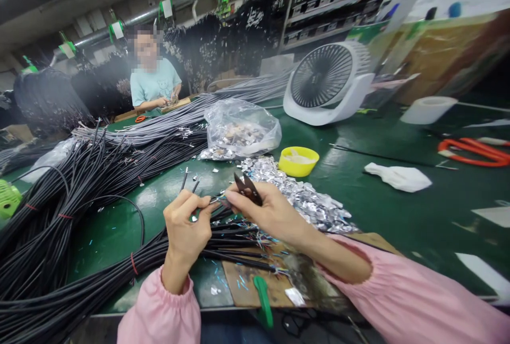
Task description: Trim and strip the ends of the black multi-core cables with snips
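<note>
My left hand (186, 224) is closed, pinching a cable end (215, 199) whose thin wires stick out to the right. In my right hand (274, 211) sits a pair of dark thread snips (251, 191), blades pointing up and left. That hand's thumb and fingertips meet at the wires, close to the left fingertips; exactly what they pinch is hidden. Below both hands lies a bundle of black cables (159, 251), with stripped, coloured wire ends on a wooden board (239, 293). A heap of silvery foil scraps (314, 203) lies just beyond my right hand.
A yellow dish (298, 162), a plastic bag of scraps (243, 128) and a white fan (329, 81) stand farther back. More black cables (51, 216) cover the left side. Orange-handled scissors (474, 152) lie right. A green handle (263, 301) juts over the front edge. Across the table sits a person (155, 81).
</note>
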A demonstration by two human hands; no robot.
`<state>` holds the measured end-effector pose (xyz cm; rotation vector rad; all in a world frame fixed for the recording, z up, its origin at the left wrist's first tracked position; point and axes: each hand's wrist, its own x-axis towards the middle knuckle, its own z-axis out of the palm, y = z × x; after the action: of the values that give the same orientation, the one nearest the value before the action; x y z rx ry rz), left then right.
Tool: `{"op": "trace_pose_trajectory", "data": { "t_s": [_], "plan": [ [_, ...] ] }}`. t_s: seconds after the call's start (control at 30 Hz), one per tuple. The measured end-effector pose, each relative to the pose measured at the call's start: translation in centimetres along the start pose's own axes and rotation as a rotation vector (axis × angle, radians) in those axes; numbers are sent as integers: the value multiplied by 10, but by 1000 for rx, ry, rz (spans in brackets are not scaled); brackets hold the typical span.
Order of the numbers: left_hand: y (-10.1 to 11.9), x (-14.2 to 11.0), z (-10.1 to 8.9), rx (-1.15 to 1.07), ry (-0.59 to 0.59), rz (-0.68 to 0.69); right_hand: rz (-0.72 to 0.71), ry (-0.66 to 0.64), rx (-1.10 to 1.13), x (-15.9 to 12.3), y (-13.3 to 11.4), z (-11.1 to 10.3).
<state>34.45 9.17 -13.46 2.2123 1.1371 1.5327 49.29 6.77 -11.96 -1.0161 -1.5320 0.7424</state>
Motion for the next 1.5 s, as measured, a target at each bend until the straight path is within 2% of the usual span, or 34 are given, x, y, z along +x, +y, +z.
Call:
{"op": "trace_pose_trajectory", "data": {
  "t_s": [0.07, 0.13, 0.27, 0.4, 0.73, 1.07, 1.33, 1.5],
  "plan": [
    [1, 0, 0, 16, 7, 0, -146, 57, -142, -2, -1, 1],
    [2, 0, 1, -11, 18, -34, -228, 70, -214, -4, 0, 1],
    [2, 1, 1, -145, 49, -151, -202, 136, -217, -3, 6, -1],
    [1, 2, 0, -199, 90, -196, -219, 166, -302, -1, 9, -3],
    [2, 2, 0, -178, 77, -191, -213, 83, -263, -1, 3, -2],
    [5, 2, 0, -96, 76, -115, -215, 92, -258, -1, 3, -2],
    [6, 2, -1, -67, 80, -107, -181, 79, -240, 0, 2, -2],
    [5, 1, 2, -128, 83, -211, -234, 158, -290, -1, 4, -2]
  ]
}}
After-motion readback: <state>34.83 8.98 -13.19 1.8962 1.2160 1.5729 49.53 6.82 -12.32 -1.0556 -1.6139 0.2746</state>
